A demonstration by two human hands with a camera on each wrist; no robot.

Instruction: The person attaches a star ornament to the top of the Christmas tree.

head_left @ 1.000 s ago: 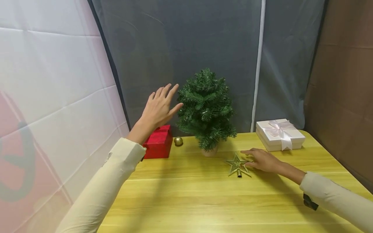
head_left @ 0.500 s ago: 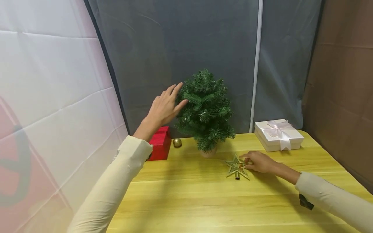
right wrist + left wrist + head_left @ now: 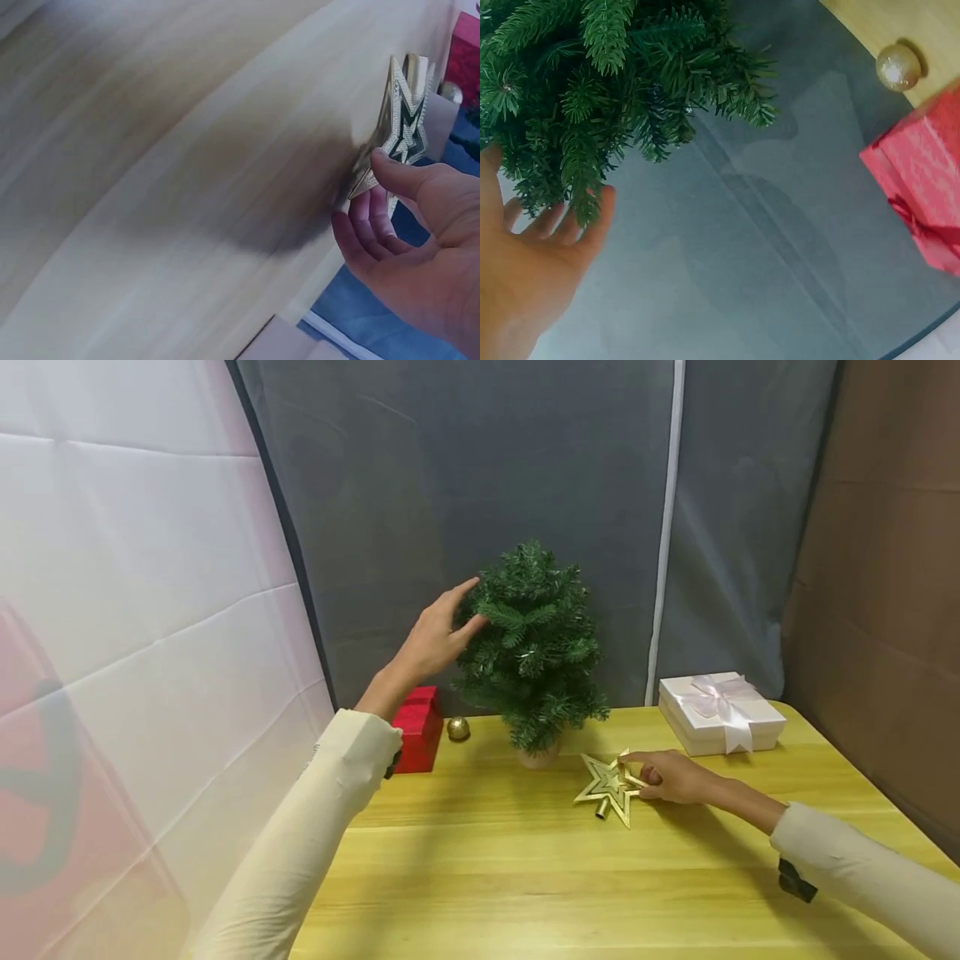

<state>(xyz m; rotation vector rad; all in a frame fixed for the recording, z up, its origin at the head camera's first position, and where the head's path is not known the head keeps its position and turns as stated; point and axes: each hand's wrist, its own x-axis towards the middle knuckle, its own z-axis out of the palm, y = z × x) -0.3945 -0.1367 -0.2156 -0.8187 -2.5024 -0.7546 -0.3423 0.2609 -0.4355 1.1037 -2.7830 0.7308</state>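
Head view, white cloth (image 3: pixel 165 543): hangs along the left side, with a red print low down.
Red box (image 3: pixel 420 739): sits on the tabletop (image 3: pixel 525 877), partly hidden by the left sleeve (image 3: pixel 307 827).
Left hand (image 3: pixel 435 639): raised beside the green tree (image 3: pixel 532 643), its grip spread, thumb and fingers apart at the foliage; whether they touch the needles I cannot tell.
Gold ball (image 3: pixel 458 729): rests between red box and tree.
Tree: stands upright in a pale pot (image 3: pixel 538 755), before grey cloth (image 3: pixel 525 443).
Gold star (image 3: pixel 611 782): just in front and right of the pot, tilted; whether its lower points touch the tabletop I cannot tell.
Right hand (image 3: pixel 669 778): its grip pinches one point of the star between thumb and fingers.
White box (image 3: pixel 705 720): beyond the right hand, tied with pale pink ribbon (image 3: pixel 720 696).
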